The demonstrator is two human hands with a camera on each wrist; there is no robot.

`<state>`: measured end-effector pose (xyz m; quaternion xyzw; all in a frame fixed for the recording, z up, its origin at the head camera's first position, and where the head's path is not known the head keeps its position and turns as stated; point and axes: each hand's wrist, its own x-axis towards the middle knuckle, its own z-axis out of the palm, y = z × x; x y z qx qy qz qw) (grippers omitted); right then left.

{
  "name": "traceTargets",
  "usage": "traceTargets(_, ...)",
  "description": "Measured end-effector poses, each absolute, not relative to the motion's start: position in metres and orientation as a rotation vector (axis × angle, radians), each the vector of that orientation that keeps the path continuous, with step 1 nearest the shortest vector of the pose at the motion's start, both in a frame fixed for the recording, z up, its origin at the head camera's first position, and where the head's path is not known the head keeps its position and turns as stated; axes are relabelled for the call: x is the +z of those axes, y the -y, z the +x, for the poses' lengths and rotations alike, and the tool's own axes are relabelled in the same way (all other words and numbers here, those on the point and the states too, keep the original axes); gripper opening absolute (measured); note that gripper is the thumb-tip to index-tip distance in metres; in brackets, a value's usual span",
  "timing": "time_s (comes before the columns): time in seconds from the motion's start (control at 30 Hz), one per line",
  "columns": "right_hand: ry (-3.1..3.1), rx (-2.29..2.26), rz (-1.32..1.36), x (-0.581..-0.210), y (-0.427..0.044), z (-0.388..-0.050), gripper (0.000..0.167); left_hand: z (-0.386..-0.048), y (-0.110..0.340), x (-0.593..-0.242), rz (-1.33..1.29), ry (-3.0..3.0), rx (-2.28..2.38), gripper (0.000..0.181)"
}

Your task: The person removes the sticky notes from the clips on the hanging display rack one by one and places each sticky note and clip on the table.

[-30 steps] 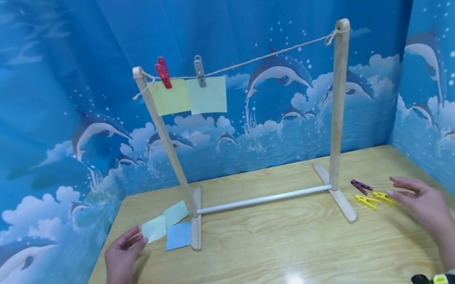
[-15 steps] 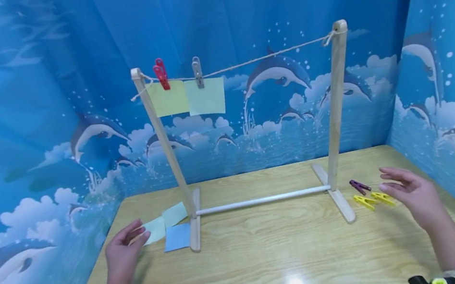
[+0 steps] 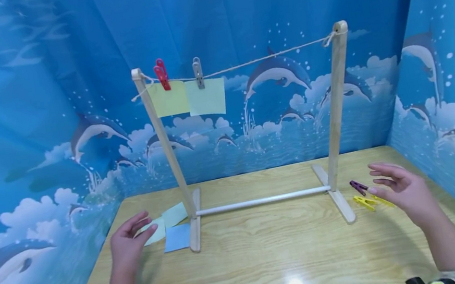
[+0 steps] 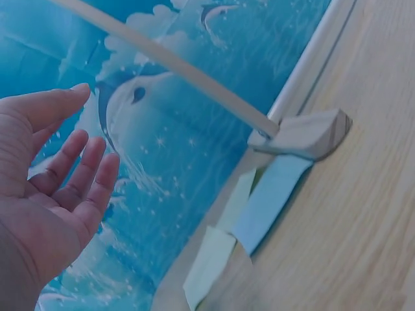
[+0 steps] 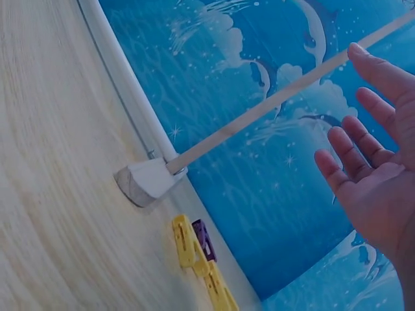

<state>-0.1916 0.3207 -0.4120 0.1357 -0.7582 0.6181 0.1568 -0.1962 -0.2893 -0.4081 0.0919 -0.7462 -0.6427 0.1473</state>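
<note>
My left hand (image 3: 130,245), fingers loosely bent and holding nothing, hovers beside the pale green papers (image 3: 174,213) and a blue paper (image 3: 177,237) at the left. In the left wrist view the same hand (image 4: 55,188) is apart from the blue paper (image 4: 269,201). My right hand (image 3: 409,194) is raised, empty, over the yellow clothespins (image 3: 364,202) and beside a purple clothespin (image 3: 358,187). The right wrist view shows that hand (image 5: 382,168) relaxed, away from the yellow clothespins (image 5: 188,245) and the purple one (image 5: 204,240).
A wooden stand (image 3: 338,107) with a string (image 3: 259,59) is in the middle. A red clothespin (image 3: 162,75) holds a yellow paper (image 3: 170,100); a grey clothespin (image 3: 198,73) holds a pale green paper (image 3: 207,99). Behind the table (image 3: 260,254) hangs a dolphin-print curtain (image 3: 235,10).
My right hand has moved left and upward, now partly covering one yellow clothespin. My left hand has moved slightly right and up, over the edge of a green paper. Papers and clothespins lie as before.
</note>
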Motion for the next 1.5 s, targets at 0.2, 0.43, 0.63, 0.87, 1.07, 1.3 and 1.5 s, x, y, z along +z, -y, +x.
traceTargets(0.2, 2.132, 1.729, 0.479, -0.405, -0.312, -0.19, 0.058, -0.195, 0.282, -0.4, 0.176, 2.165, -1.842, 0.056)
traceTargets(0.43, 2.027, 1.82, 0.584, -0.398, -0.304, -0.191, 0.063, -0.193, 0.273, -0.391, 0.099, 2.14, -1.865, 0.057)
traceTargets(0.63, 2.126, 1.685, 0.61, -0.386, -0.295, -0.189, 0.065, -0.192, 0.264, -0.382, 0.057, 2.21, -1.807, 0.062)
traceTargets(0.87, 2.234, 1.565, 0.625, -0.372, -0.284, -0.189, 0.068, -0.192, 0.253, -0.371, -0.058, 2.225, -1.783, 0.061)
traceTargets(1.07, 2.186, 1.587, 0.731, -0.362, -0.274, -0.194, 0.07, -0.192, 0.242, -0.362, -0.083, 2.237, -1.763, 0.061)
traceTargets(1.3, 2.128, 1.553, 0.883, -0.35, -0.265, -0.2, 0.072, -0.198, 0.232, -0.353, -0.208, 2.252, -1.738, 0.059)
traceTargets(1.5, 2.06, 1.57, 1.014, -0.333, -0.26, -0.206, 0.071, -0.201, 0.227, -0.347, -0.309, 2.243, -1.741, 0.057)
